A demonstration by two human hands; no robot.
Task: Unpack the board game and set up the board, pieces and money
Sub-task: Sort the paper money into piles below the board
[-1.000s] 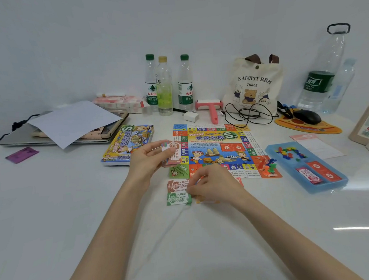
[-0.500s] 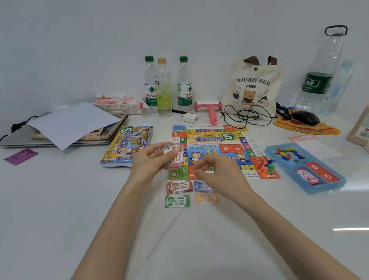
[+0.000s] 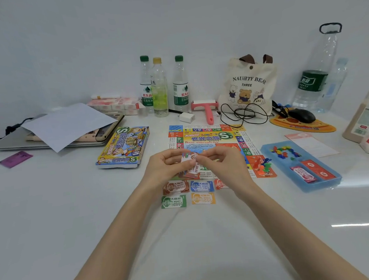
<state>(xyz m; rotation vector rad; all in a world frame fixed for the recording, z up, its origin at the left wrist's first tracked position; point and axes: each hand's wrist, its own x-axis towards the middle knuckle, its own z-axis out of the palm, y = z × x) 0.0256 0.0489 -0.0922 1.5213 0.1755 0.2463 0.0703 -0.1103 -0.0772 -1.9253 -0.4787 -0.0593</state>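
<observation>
The colourful game board (image 3: 207, 138) lies flat at the table's middle. Over its near edge my left hand (image 3: 166, 167) grips a small stack of play money (image 3: 189, 161), and my right hand (image 3: 222, 161) pinches the top note of that stack. On the table in front of the board lie sorted notes: brown (image 3: 175, 187), blue (image 3: 202, 186), a red one (image 3: 219, 183) partly hidden by my right wrist, green (image 3: 173, 201) and orange (image 3: 203, 198). Small plastic pieces (image 3: 264, 165) sit on the board's right corner.
The game box lid (image 3: 124, 148) lies left of the board. A blue tray (image 3: 323, 180) with pieces and red cards stands at the right. Bottles (image 3: 159, 86), a tote bag (image 3: 247, 86), a cable, a mouse (image 3: 302, 115) and a laptop under paper (image 3: 67, 124) line the back.
My right hand has left the notes laid on the table and risen to the stack in my left hand. An orange note and a blue one now lie uncovered.
</observation>
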